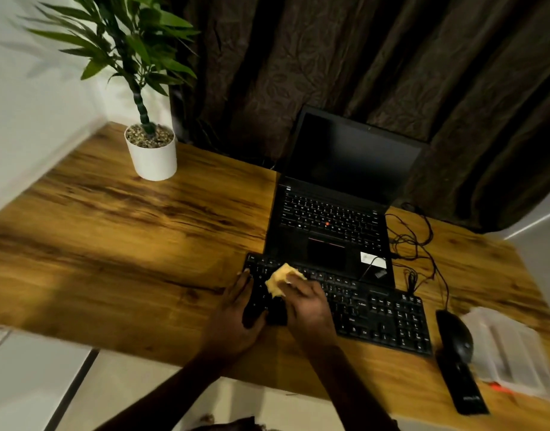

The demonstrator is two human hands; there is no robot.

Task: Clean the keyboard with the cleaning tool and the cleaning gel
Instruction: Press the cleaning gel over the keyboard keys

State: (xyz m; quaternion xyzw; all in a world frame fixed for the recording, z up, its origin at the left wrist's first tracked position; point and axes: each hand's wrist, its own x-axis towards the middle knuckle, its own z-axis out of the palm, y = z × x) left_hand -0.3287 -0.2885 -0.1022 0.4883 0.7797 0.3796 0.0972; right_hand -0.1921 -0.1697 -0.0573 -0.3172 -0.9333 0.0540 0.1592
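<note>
A black external keyboard (382,315) lies on the wooden desk (127,244) in front of an open black laptop (332,219). My right hand (307,306) presses a yellow lump of cleaning gel (281,279) onto the keyboard's left part, fingers curled over it. My left hand (236,312) grips the keyboard's left end, fingers over its edge. The keys under both hands are hidden.
A black mouse (455,335) and a black flat object (466,390) lie right of the keyboard. Beside them sits a clear plastic case (509,353) with something orange (500,387) by it. Cables (416,244) trail right of the laptop. A white potted plant (152,150) stands back left.
</note>
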